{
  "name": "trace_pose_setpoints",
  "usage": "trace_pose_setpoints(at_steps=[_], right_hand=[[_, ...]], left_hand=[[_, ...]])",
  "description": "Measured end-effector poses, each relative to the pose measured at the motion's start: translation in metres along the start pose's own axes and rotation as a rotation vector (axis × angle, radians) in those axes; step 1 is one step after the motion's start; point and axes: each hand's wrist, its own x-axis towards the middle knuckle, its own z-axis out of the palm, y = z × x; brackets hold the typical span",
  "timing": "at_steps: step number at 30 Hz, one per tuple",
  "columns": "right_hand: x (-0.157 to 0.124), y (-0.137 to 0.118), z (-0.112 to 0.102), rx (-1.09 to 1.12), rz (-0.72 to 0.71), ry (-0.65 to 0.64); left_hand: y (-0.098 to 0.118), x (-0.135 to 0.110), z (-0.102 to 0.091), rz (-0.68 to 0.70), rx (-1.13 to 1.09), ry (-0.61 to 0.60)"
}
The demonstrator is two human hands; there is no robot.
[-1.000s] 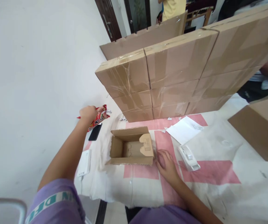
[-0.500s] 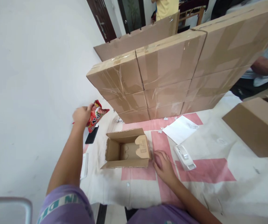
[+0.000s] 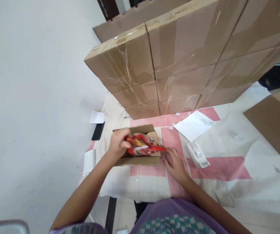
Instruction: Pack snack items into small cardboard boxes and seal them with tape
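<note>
Left hand (image 3: 118, 145): grip clamped on glossy red packet (image 3: 141, 144), centre frame, over open rectangular cardboard box (image 3: 140, 161) | Right hand (image 3: 176, 164): grip apart, loosely curved | Smooth white tape dispenser (image 3: 198, 155), right of centre | Shiny-taped cartons (image 3: 184, 45), upper right

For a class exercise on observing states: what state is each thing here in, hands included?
Small box: top open
Red packet: held at the box's opening
Left hand: gripping the packet
Right hand: open, loosely curled, beside the box
Stacked boxes: taped
Black phone: lying flat
White sheet: lying flat
White dispenser: set down
Cloth: wrinkled
</note>
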Motion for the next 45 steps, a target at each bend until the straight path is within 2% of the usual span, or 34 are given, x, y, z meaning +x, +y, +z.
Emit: trace_pose_setpoints(at_steps=[3,6,8,11,13,14,16,17,19,22,24,26,29,31,32,35,37,39,40,42,43,45], right_hand=[[-0.001,-0.001,-0.001,0.057,-0.002,0.029],[0.004,-0.009,-0.009,0.135,-0.009,0.090],[0.017,-0.023,-0.020,0.183,-0.058,0.134],[0.053,-0.055,-0.039,0.280,-0.263,0.118],[0.085,-0.078,-0.047,0.331,-0.424,-0.065],[0.101,-0.088,-0.048,0.322,-0.487,-0.216],[0.130,-0.104,-0.044,0.205,-0.535,-0.503],[0.141,-0.109,-0.040,0.130,-0.532,-0.604],[0.156,-0.113,-0.030,-0.010,-0.512,-0.729],[0.161,-0.111,-0.021,-0.113,-0.516,-0.799],[0.157,-0.106,-0.020,-0.081,-0.557,-0.763],[0.150,-0.099,-0.026,0.034,-0.619,-0.654],[0.135,-0.087,-0.042,0.249,-0.679,-0.368],[0.123,-0.080,-0.053,0.338,-0.618,-0.177],[0.116,-0.077,-0.057,0.354,-0.568,-0.131],[0.094,-0.069,-0.061,0.348,-0.459,-0.154],[0.080,-0.067,-0.057,0.331,-0.434,-0.175],[0.069,-0.066,-0.051,0.309,-0.420,-0.184],[0.065,-0.066,-0.047,0.291,-0.425,-0.201],[0.060,-0.068,-0.042,0.241,-0.467,-0.256],[0.059,-0.069,-0.040,0.207,-0.494,-0.287],[0.059,-0.071,-0.036,0.122,-0.541,-0.350]], left_hand=[[0.007,0.001,0.014,0.093,0.134,-0.246],[0.004,-0.003,0.010,0.150,0.286,-0.466],[0.000,-0.007,0.006,0.185,0.306,-0.557],[-0.001,-0.013,0.002,0.234,0.297,-0.607],[0.002,-0.016,-0.001,0.246,0.346,-0.606],[0.004,-0.017,-0.003,0.248,0.381,-0.602],[0.006,-0.020,-0.007,0.242,0.452,-0.594],[0.007,-0.022,-0.010,0.236,0.482,-0.589],[0.007,-0.028,-0.017,0.206,0.523,-0.574],[0.007,-0.035,-0.032,0.129,0.514,-0.580],[0.010,-0.037,-0.044,0.066,0.460,-0.583],[0.014,-0.037,-0.055,0.006,0.380,-0.572],[0.016,-0.033,-0.065,-0.113,0.310,-0.568],[0.013,-0.032,-0.060,-0.200,0.392,-0.590],[0.010,-0.031,-0.054,-0.223,0.459,-0.612],[0.001,-0.031,-0.018,-0.167,0.572,-0.719],[0.000,-0.029,0.008,-0.103,0.542,-0.784],[0.002,-0.024,0.023,-0.078,0.509,-0.817],[0.004,-0.022,0.023,-0.075,0.496,-0.819],[0.007,-0.018,0.009,-0.086,0.438,-0.769],[0.007,-0.018,-0.005,-0.109,0.389,-0.701],[0.002,-0.026,-0.035,-0.209,0.270,-0.431]])
